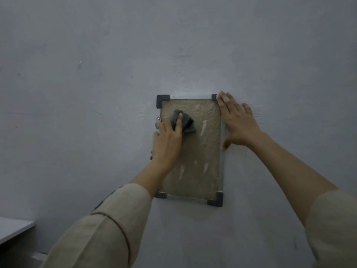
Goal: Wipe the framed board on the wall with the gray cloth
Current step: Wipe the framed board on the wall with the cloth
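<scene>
Two arms reach forward from the bottom of the view, both in loose beige sleeves (100, 229) pushed back to bare the forearms. At the lower left corner, close by, the edge of a white shelf (13, 228) juts out from the wall.

The left hand (167, 141) lies against the upper left part of the board, fingers close together and curled over a crumpled gray cloth (184, 122). One finger presses down the middle of the cloth, pinning it flat to the surface; the folds bulge out to the right of the hand.

The right hand (238, 122) is open and spread, palm flat against the wall along the board's right edge. Its fingertips touch the upper right corner piece and the thumb points down beside the frame.

The board (201, 151) is an upright rectangle, its face rough, dull brownish-tan with a few pale streaks. Dark plastic corner pieces (216, 199) cap its corners, and a small metal clip (158, 121) sits on its left edge, just beside the cloth hand.

Behind everything is a plain gray-blue painted wall (96, 84), scuffed in places.
</scene>
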